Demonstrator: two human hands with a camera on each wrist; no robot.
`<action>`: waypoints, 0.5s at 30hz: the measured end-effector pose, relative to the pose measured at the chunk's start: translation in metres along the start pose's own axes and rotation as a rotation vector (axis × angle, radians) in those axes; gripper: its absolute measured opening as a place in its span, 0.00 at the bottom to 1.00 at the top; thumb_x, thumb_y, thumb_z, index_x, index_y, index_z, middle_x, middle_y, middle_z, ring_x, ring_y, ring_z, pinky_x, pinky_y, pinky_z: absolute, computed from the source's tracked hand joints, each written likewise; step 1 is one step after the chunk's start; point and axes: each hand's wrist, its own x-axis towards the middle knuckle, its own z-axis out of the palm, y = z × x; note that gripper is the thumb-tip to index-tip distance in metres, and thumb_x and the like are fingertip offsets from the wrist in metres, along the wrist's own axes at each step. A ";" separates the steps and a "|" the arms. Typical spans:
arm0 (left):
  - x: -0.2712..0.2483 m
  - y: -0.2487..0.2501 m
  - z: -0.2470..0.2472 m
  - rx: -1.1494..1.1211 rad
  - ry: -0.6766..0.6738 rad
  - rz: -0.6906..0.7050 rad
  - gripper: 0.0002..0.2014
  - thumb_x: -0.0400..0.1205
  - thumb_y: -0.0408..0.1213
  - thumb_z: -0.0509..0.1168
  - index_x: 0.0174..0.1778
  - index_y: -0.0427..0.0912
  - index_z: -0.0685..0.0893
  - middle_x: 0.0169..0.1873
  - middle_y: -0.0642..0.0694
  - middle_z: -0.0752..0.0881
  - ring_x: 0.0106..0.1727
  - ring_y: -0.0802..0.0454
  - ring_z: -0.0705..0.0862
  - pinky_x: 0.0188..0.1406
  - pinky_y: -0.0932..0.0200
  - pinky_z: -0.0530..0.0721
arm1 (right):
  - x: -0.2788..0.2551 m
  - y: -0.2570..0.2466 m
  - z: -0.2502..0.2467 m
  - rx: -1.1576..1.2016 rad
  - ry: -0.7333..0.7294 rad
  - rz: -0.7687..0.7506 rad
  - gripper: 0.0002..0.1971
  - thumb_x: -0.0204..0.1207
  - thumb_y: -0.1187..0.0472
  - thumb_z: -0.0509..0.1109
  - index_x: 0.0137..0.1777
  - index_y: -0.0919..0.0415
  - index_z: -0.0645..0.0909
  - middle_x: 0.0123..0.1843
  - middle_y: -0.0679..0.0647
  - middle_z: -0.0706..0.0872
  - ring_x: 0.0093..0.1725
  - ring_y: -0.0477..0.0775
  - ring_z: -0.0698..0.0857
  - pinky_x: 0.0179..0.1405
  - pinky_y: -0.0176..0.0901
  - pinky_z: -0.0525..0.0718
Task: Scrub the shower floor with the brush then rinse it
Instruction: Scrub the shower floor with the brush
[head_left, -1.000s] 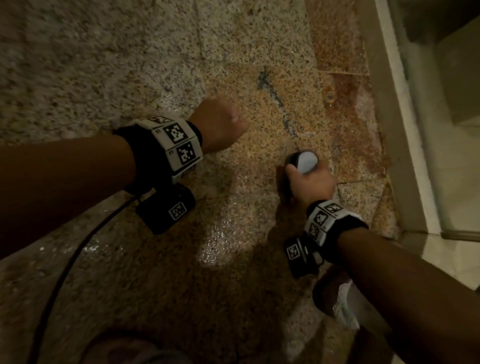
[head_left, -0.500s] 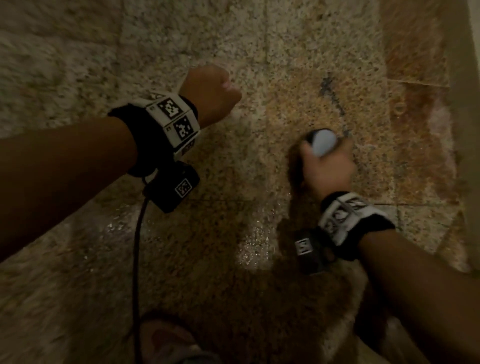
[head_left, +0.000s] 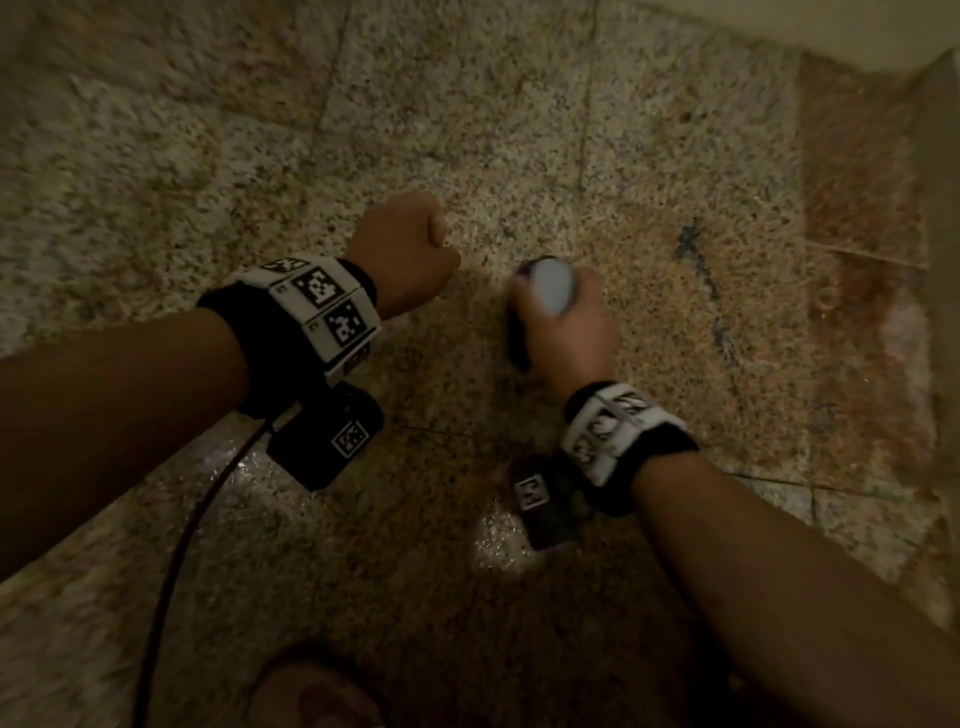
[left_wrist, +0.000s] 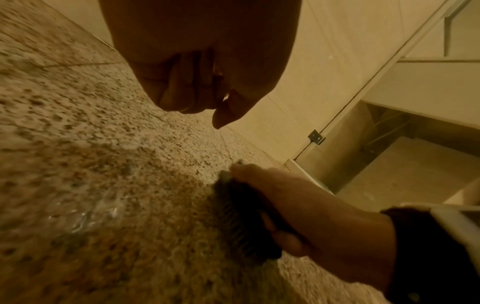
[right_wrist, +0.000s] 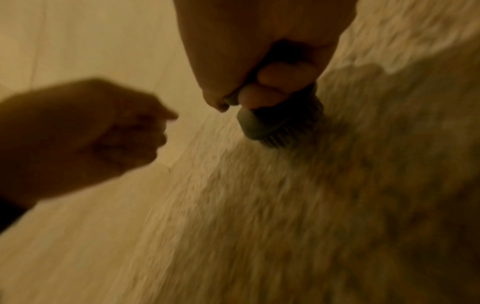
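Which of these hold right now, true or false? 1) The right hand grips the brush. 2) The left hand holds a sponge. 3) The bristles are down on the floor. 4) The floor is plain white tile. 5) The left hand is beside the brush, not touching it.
1) True: the right hand grips the brush.
2) False: the left hand is curled into a fist and holds nothing.
3) True: the left wrist view shows the bristles against the floor.
4) False: the floor is speckled stone, with wet patches.
5) True: there is a gap between them.
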 end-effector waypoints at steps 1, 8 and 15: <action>0.000 -0.001 -0.004 -0.001 0.012 0.004 0.19 0.78 0.28 0.60 0.27 0.45 0.58 0.28 0.50 0.64 0.29 0.54 0.63 0.38 0.58 0.60 | 0.010 0.007 -0.019 0.014 0.085 0.005 0.29 0.75 0.37 0.68 0.70 0.51 0.70 0.48 0.48 0.80 0.46 0.56 0.83 0.38 0.43 0.77; 0.000 -0.018 -0.015 -0.122 0.119 -0.062 0.19 0.76 0.27 0.61 0.24 0.43 0.59 0.24 0.45 0.63 0.27 0.50 0.63 0.32 0.58 0.64 | 0.016 0.024 -0.028 -0.134 0.170 0.066 0.27 0.73 0.38 0.66 0.69 0.48 0.69 0.51 0.57 0.82 0.52 0.65 0.84 0.46 0.49 0.79; 0.004 -0.015 -0.020 -0.111 0.141 -0.119 0.20 0.76 0.28 0.63 0.23 0.42 0.61 0.23 0.46 0.64 0.24 0.55 0.64 0.22 0.62 0.61 | -0.024 -0.044 0.092 -0.074 -0.305 -0.231 0.33 0.72 0.38 0.70 0.74 0.47 0.67 0.58 0.58 0.84 0.50 0.63 0.85 0.43 0.53 0.86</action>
